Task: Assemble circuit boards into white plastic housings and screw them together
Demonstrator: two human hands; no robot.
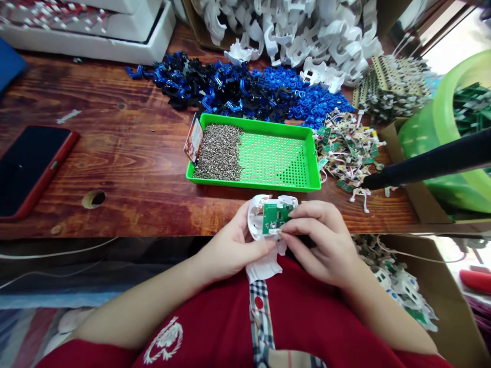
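A white plastic housing (255, 220) is held just past the table's front edge, its open side facing up. My left hand (233, 248) grips it from the left, with the thumb across its lower side. Within the housing lies a green circuit board (273, 217). My right hand (320, 237) has its fingers closed on the board's right edge, where the fingertips touch both board and housing. Whether the board is fully seated I cannot tell. Just beyond both hands is a green tray (253, 184) with many small metal screws (218, 152) heaped in its left half.
Blue and black plastic parts (230, 89) lie behind the tray, with white housings (318, 30) piled farther back. Wired small boards (349, 148) lie to the right, near a black bar (425, 163) and a green tub (433, 117). A red-cased phone (32, 168) rests at left.
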